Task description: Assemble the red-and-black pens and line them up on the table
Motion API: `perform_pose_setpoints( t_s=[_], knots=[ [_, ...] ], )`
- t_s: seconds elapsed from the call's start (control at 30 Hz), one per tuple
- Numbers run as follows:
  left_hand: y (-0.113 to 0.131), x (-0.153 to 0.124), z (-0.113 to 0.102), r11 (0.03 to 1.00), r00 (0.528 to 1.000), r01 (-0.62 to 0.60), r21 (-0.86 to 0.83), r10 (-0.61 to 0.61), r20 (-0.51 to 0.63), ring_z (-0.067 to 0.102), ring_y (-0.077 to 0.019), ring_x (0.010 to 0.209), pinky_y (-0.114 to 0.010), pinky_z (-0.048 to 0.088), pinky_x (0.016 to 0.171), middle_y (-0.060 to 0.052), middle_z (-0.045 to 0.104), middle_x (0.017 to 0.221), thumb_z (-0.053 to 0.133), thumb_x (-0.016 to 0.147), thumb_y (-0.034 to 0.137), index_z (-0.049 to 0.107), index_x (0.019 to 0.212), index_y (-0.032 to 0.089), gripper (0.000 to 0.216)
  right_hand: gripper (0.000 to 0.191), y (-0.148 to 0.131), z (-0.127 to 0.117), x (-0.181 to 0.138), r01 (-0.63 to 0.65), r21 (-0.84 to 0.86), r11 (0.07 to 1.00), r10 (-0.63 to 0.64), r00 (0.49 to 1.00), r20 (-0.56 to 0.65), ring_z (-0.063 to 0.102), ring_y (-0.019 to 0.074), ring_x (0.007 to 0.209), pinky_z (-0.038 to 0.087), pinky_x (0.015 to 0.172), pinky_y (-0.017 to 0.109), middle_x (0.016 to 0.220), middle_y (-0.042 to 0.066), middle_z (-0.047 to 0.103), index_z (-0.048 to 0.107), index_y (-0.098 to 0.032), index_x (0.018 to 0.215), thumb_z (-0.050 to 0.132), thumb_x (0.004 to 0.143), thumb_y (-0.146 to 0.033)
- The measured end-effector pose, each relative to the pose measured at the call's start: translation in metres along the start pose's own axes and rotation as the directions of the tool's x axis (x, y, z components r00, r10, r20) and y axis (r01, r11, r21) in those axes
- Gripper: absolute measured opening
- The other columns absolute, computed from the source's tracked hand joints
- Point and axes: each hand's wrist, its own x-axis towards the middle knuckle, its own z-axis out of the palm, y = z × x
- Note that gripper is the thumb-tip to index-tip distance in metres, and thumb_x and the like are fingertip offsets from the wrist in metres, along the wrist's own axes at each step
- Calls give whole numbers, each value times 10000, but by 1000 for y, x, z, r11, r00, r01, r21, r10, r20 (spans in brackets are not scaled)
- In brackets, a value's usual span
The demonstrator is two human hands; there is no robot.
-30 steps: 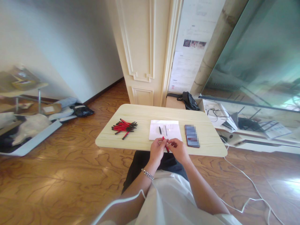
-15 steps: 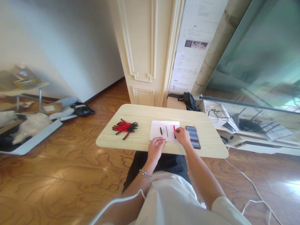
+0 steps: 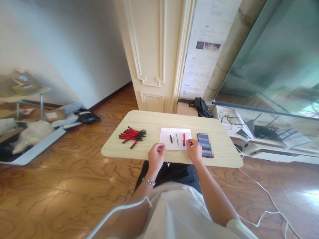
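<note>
Wood floor [image 3: 74,199] first, biggest thing we've got. Next, the cream panelled door [image 3: 147,43] straight ahead and a big glossy dark screen [image 3: 276,59] on the right. Then the pale table [image 3: 154,121], rounded corners, right in front of the person; past its far edge we log a black bag [image 3: 203,108].

On the table: a white sheet [image 3: 165,132] around the middle. Left hand [image 3: 156,155] is at the sheet's near-left corner, fingers curled in, narrow gap to the thumb; we can't tell if there's anything tiny in it. Right hand [image 3: 194,151] is between the sheet's near-right corner and the phone [image 3: 203,142], partly over the phone; fingers bent and close together, contents again unclear to us.

Far left on the table, we mark a heap of red-and-black pens [image 3: 132,134], criss-crossed, well apart from both hands.

Loose parts all lie on the sheet, side by side: red barrel [image 3: 184,137] at its right side, dark near end, just beside the right fingertips but apart from them; black tip piece [image 3: 171,139] further left; thin dark refill [image 3: 177,139] between those two, slightly slanted.
</note>
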Motion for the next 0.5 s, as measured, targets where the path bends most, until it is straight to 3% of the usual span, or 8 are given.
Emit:
perform_pose_setpoints(
  t_s=[0.1, 0.17, 0.33, 0.5],
  knots=[
    [-10, 8, -9, 958, 992, -121, 261, 127, -8, 617, -225, 854, -340, 448, 817, -79, 686, 895, 616, 776, 292, 680, 846, 209, 125, 251, 3, 2, -11, 46, 12, 999, -46, 999, 9, 592, 191, 858, 401, 785, 273, 929, 83, 663, 662, -194, 930, 427, 886, -272],
    [-15, 11, -11, 923, 984, -174, 343, 179, 18, 606, -244, 900, -360, 439, 847, -87, 684, 914, 593, 789, 281, 677, 862, 207, 133, 245, 5, 5, -12, 52, 7, 999, -53, 998, 34, 585, 199, 879, 403, 796, 278, 939, 88, 661, 664, -190, 934, 432, 876, -245],
    [-20, 17, -10, 887, 978, -206, 413, 202, 54, 608, -244, 883, -362, 439, 841, -81, 686, 925, 571, 804, 281, 669, 872, 209, 140, 243, 5, 10, -3, 42, 47, 998, -46, 997, 69, 590, 202, 878, 412, 806, 279, 927, 87, 672, 670, -179, 930, 442, 860, -227],
    [-23, 26, -7, 883, 974, -209, 419, 228, 5, 614, -214, 799, -333, 452, 787, -74, 681, 884, 563, 817, 303, 666, 892, 205, 160, 298, 4, 11, -1, -11, 147, 989, 15, 1000, -23, 607, 192, 847, 432, 769, 269, 970, 90, 681, 655, -167, 1000, 409, 883, -286]
  ],
)
